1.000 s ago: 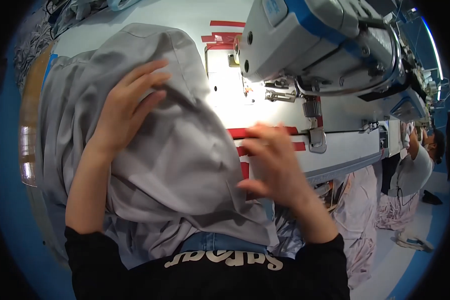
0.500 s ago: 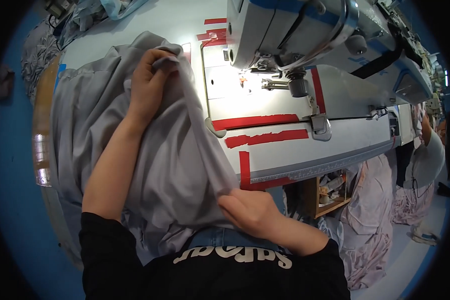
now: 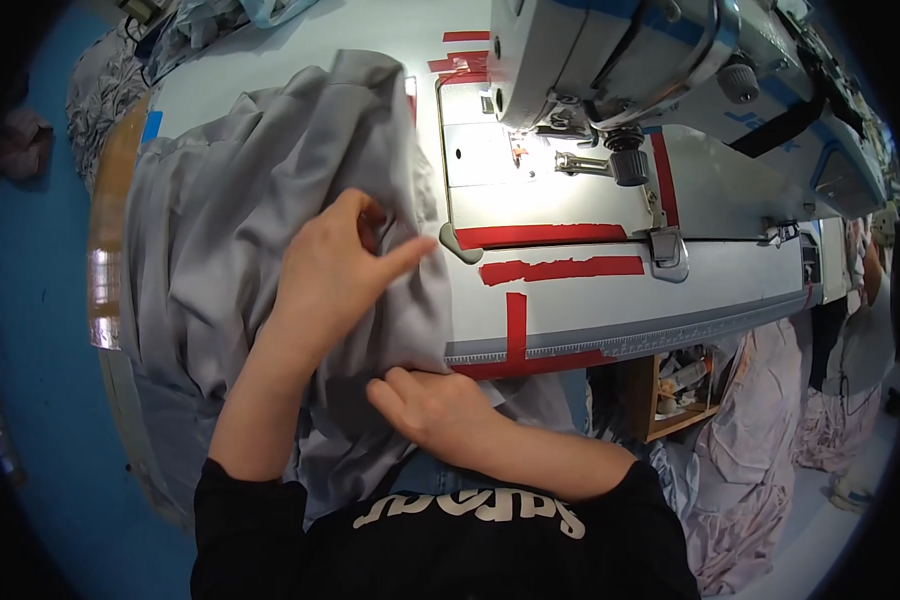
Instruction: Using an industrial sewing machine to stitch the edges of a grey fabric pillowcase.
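A large piece of grey fabric (image 3: 240,220) lies in loose folds over the left of the sewing table and hangs down toward my lap. My left hand (image 3: 335,265) hovers over its right part, the thumb stretched away from the curled fingers, with nothing visible between them. Closer to me, at the table's front edge, my right hand (image 3: 430,405) is closed, gripping a fold of the grey fabric; its fingertips are partly hidden. To the right of the fabric stands a sewing machine (image 3: 610,60), its lamp lighting the presser foot area and metal plate (image 3: 485,165).
Red tape strips (image 3: 560,268) and a ruler strip (image 3: 670,335) mark the white tabletop. A wooden drawer (image 3: 660,400) with small items sits below the table. Pale pink fabric (image 3: 740,450) hangs at the right. Another grey fabric heap (image 3: 100,100) lies at the far left.
My left hand has let go of the fabric's far edge and come nearer to me. My right hand has moved left with the fabric. The stretched edge now lies slack.
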The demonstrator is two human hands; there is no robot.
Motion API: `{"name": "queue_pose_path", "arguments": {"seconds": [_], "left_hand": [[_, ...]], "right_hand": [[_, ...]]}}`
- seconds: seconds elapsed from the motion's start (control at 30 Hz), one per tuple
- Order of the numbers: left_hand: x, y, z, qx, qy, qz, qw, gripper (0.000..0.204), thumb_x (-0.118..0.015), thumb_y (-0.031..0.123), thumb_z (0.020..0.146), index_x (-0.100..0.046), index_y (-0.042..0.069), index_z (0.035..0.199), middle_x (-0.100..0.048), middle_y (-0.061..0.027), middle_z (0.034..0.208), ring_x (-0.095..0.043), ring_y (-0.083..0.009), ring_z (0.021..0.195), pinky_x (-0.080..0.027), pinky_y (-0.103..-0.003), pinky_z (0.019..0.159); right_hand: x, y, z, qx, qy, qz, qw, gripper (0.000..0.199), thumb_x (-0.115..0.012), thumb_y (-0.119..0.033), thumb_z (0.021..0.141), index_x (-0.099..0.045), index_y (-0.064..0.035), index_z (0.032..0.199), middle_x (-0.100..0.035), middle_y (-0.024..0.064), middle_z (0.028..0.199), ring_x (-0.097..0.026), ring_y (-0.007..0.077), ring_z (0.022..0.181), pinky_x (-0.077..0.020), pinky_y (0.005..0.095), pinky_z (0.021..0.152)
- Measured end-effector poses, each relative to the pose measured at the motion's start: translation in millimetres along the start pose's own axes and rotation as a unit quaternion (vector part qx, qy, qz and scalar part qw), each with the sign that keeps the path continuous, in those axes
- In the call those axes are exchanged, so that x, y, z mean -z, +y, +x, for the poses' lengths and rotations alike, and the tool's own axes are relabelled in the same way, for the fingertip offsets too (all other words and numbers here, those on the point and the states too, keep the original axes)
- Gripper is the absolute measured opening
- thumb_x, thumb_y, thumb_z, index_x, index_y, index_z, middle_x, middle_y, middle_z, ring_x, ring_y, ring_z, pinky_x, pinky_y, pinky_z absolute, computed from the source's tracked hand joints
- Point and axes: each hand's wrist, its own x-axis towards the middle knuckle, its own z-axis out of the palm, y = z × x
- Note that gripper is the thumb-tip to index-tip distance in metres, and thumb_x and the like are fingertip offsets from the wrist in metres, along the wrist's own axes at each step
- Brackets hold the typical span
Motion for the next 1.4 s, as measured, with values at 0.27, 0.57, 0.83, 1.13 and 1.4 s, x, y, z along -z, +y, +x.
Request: {"name": "queue_pose_path", "arguments": {"seconds": [0.27, 0.57, 0.83, 1.13, 1.4], "left_hand": [[-1, -41, 15, 0.055, -0.079, -0.421, 0.902, 0.016, -0.059, 0.017, 0.093, -0.056, 0.002, 0.098, -0.056, 0.0045, 0.071, -0.048, -0.0012, 0.061, -0.038, -0.018, 0.055], [-10, -26, 18, 0.032, -0.155, -0.458, 0.875, 0.023, -0.059, 0.018, 0.093, -0.053, 0.002, 0.108, -0.056, 0.0038, 0.075, -0.047, -0.0014, 0.063, -0.038, -0.018, 0.057], [-8, -19, 11, -0.029, -0.217, -0.43, 0.876, 0.027, -0.058, 0.008, 0.091, -0.054, -0.004, 0.115, -0.065, -0.0072, 0.103, -0.06, -0.009, 0.093, -0.048, -0.024, 0.081], [-30, -10, 24, -0.433, -0.046, 0.067, 0.898, 0.042, -0.066, 0.019, 0.08, -0.057, 0.009, 0.12, -0.053, -0.008, 0.129, -0.043, -0.0256, 0.126, -0.037, -0.039, 0.103], [-29, -12, 19, -0.437, -0.081, 0.058, 0.894, 0.071, -0.075, 0.036, 0.063, -0.052, 0.019, 0.128, -0.036, -0.014, 0.143, -0.033, -0.0306, 0.132, -0.027, -0.045, 0.109]], "right_hand": [[83, 78, -55, -0.074, 0.214, -0.098, 0.969, 0.027, -0.058, -0.003, 0.083, -0.061, -0.0009, 0.11, -0.064, 0.0141, 0.103, -0.064, 0.0295, 0.093, -0.052, 0.0379, 0.081], [211, 232, -144, -0.344, 0.095, -0.43, 0.829, 0.037, -0.047, 0.002, 0.091, -0.052, -0.0024, 0.127, -0.051, 0.0144, 0.13, -0.048, 0.0323, 0.122, -0.0392, 0.0388, 0.101], [247, 248, -181, -0.286, 0.176, -0.42, 0.843, 0.04, -0.042, 0.006, 0.089, -0.056, -0.0059, 0.124, -0.054, 0.0133, 0.128, -0.05, 0.0314, 0.12, -0.0426, 0.0403, 0.098], [273, 265, -178, -0.285, 0.077, -0.413, 0.861, 0.032, -0.06, -0.004, 0.085, -0.059, -0.0029, 0.117, -0.057, 0.0139, 0.115, -0.055, 0.0313, 0.107, -0.0447, 0.0383, 0.09], [254, 259, -164, -0.185, 0.228, -0.424, 0.857, 0.012, -0.048, -0.008, 0.095, -0.057, -0.0013, 0.099, -0.063, 0.0124, 0.089, -0.062, 0.0296, 0.085, -0.0491, 0.0372, 0.073]]}}
